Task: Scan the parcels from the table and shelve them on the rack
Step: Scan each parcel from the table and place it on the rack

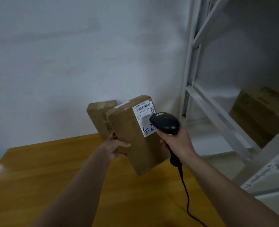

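Over the yellow wooden table (53, 169), the left hand (117, 145) grips a tilted brown cardboard parcel (132, 136) while the right hand (176, 141) clasps a black corded barcode scanner (165, 122) against its white label (145, 118).

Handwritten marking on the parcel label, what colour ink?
Blue ink on the white label of the held parcel; head view.

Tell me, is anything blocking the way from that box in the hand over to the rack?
Nothing visible does. The parcel, held by the left hand, has open air between it and the rack to its right.
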